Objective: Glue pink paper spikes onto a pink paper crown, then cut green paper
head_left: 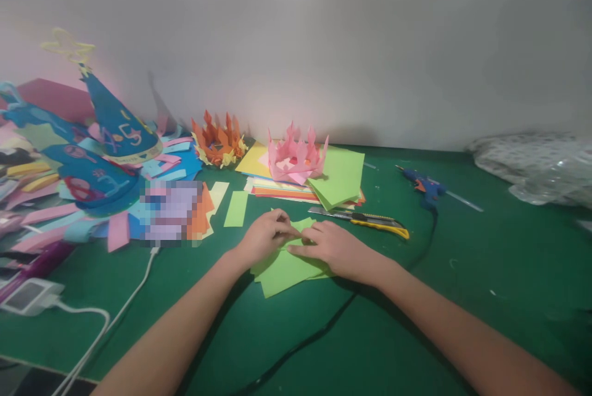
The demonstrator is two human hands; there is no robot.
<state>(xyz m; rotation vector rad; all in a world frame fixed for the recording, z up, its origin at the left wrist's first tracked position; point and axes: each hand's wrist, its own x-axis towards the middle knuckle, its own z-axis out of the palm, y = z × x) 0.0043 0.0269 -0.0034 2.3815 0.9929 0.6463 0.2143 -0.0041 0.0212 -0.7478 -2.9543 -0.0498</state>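
Observation:
Over the green tabletop, my left hand [264,237] and my right hand [337,251] meet at several light green paper sheets [283,276]. The fingers of my left hand are closed on the paper's upper part. My right hand is bent around the same spot, thumb and fingertips pressed on the paper, close to the left fingertips. Exactly how the paper is folded between them is hidden by the fingers. Just beyond my right hand lies a yellow utility knife [377,221], its blade out and pointing left. A light green paper strip [236,208] rests beyond my left hand.
A pink paper crown [296,158] sits on stacked coloured paper [349,171], beside an orange crown [219,140]. Blue cone hats [118,121] and paper strips crowd the left. At right lies a blue glue gun [423,185], its black cord [319,331] running under my right arm.

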